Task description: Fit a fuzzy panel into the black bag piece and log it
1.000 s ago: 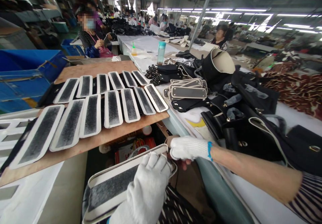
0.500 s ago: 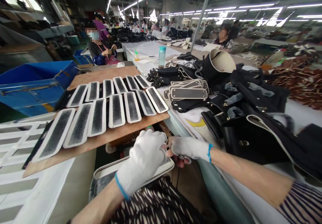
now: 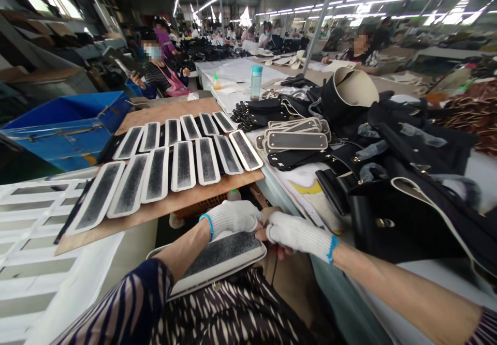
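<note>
Plywood board (image 3: pixel 166 109) as landmark. On it, pale-rimmed panels (image 3: pixel 184 165) in two rows, dark faces up, presumably to keep those surfaces untouched. Below its near edge, apparently across the lap (image 3: pixel 217 316), dark-faced workpiece (image 3: pixel 221 253), likely for steady support. Left hand (image 3: pixel 235 216) and right hand (image 3: pixel 297 233) together at workpiece corner nearest board's right corner, fingers bent; actual grasp not discernible. Right of board, on bench (image 3: pixel 231 64), grey strips (image 3: pixel 298 140) loosely stacked.

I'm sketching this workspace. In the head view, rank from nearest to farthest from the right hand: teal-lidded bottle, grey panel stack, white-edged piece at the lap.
1. White-edged piece: low, just left of the right hand.
2. Grey panel stack: ahead, beyond the hand.
3. Teal-lidded bottle: farther back, left of the stack.
</note>
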### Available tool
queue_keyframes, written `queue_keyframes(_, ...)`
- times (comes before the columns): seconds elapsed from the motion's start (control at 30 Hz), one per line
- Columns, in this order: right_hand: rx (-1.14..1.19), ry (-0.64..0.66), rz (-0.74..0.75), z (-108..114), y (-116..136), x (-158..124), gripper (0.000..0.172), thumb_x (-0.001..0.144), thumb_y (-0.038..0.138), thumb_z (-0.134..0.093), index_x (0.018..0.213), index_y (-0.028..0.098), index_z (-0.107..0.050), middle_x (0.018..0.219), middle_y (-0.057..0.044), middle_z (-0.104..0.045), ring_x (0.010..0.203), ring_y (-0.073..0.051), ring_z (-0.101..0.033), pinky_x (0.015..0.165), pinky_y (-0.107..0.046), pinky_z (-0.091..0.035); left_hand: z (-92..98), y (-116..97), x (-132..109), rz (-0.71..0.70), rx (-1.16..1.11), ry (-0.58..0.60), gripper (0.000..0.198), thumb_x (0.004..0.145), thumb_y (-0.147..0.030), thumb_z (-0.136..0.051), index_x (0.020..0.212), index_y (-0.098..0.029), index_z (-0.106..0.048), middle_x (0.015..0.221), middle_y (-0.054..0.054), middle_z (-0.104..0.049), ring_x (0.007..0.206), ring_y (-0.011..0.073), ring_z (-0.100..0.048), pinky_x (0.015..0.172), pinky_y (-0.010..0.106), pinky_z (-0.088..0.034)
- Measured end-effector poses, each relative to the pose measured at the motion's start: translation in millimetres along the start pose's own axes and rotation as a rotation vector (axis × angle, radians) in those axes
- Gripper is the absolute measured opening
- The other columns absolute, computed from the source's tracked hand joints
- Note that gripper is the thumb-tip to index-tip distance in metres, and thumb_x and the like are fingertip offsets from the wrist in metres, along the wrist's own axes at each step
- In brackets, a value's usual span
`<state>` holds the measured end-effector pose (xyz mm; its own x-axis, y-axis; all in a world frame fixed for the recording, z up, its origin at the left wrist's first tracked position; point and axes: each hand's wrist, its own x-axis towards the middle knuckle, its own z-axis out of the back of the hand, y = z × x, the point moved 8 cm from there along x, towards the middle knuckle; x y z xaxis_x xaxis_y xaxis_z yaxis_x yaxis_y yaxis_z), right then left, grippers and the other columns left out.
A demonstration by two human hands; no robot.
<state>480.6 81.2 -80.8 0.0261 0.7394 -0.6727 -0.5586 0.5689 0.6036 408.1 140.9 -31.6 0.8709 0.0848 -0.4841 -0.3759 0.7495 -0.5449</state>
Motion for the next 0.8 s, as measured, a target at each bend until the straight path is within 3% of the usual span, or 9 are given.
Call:
queue_keyframes(0.13,-0.061,-0.142,0.042,12,1,-16,0.033,0.079,0.053,-0.067,0.071,0.022,-0.059,0.045,0.001,-0.058,0.045,-0.014,-0.056,0.042,-0.021,-0.032,1.5,-2,-1,0.019,0.025,0.017,0.031,0.084,-0.024,-0.054,0.108,-0.015,-0.073,0.104,0.007,-0.075,0.093,0.0213,-0.067,0.077,0.025,-0.049)
queue_keyframes(0.2,-0.032,-0.144,0.042,9,0,-20,0.036,0.082,0.053,-0.065,0.068,0.021,-0.057,0.047,0.001,-0.058,0.047,-0.013,-0.056,0.044,-0.021,-0.034,2.3,-4,-2,0.017,0.038,0.019,0.032,0.083,-0.023,-0.055,0.11,-0.018,-0.072,0.106,0.005,-0.076,0.095,0.0202,-0.067,0.078,0.025,-0.049)
queue_keyframes(0.37,0.178,0.087,0.028,-18,0,-9,0.037,0.092,0.048,-0.046,0.072,0.019,-0.054,0.065,-0.001,-0.062,0.051,-0.01,-0.057,0.045,-0.02,-0.041,5.5,-10,-5,0.034,0.078,-0.003,0.032,0.085,-0.023,-0.053,0.11,-0.018,-0.072,0.11,0.006,-0.075,0.098,0.0221,-0.067,0.079,0.026,-0.049)
queue_keyframes(0.47,0.196,0.193,0.006,-21,4,-4,0.034,0.089,0.044,-0.052,0.068,0.018,-0.054,0.06,0.0,-0.057,0.05,-0.01,-0.055,0.043,-0.018,-0.041,6.2,-12,-8,0.05,0.097,0.011,0.034,0.084,-0.023,-0.053,0.111,-0.018,-0.072,0.109,0.007,-0.076,0.096,0.0223,-0.068,0.072,0.026,-0.048)
queue_keyframes(0.7,-0.17,0.284,-0.131,-6,16,5,0.027,0.083,0.036,-0.063,0.065,0.016,-0.06,0.055,-0.005,-0.064,0.044,-0.014,-0.058,0.04,-0.021,-0.043,5.0,-8,-1,0.041,0.123,0.022,0.038,0.081,-0.023,-0.053,0.114,-0.015,-0.071,0.109,0.008,-0.075,0.095,0.0224,-0.069,0.073,0.025,-0.05)
queue_keyframes(0.8,-0.407,0.265,-0.182,0,28,7,0.024,0.079,0.034,-0.068,0.065,0.015,-0.062,0.047,-0.004,-0.061,0.039,-0.016,-0.055,0.04,-0.023,-0.043,4.1,2,3,0.094,0.148,0.021,0.038,0.078,-0.025,-0.052,0.105,-0.012,-0.075,0.102,0.014,-0.076,0.086,0.0269,-0.07,0.063,0.03,-0.049)
